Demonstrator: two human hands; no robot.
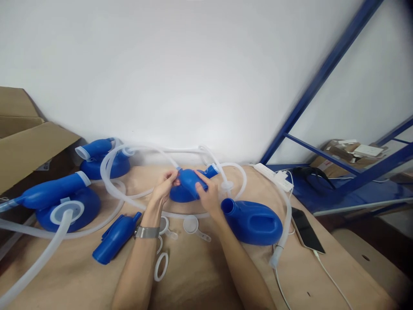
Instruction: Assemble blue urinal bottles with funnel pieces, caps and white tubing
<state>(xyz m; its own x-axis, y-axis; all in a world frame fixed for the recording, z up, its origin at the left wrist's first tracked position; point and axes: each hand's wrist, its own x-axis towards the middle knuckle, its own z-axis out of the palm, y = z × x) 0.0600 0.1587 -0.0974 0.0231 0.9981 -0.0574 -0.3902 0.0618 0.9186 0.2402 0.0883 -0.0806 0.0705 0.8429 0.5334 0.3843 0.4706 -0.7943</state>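
Note:
A blue plastic urinal funnel (189, 180) is between my hands, its narrow end up and to the left, where a clear hose (169, 157) meets it. My left hand (166, 184) pinches near that narrow end; whether its fingers also press the hose is unclear. Wrapped around the wide part is my right hand (209, 193). Behind and below lies a blue urinal bottle (182, 196), partly covered by the funnel. Another blue bottle (258, 221) rests on its side beside my right forearm. A loose blue funnel (118, 237) lies left of my left wrist.
White ring (161, 267) and white cap with strap (191, 224) lie between my forearms. Bottles with hoses, one nearer (69, 198) and one farther (105, 165), stand left by a cardboard box (35, 142). At right are a phone (308, 230), power strip (274, 175) and blue frame (306, 82).

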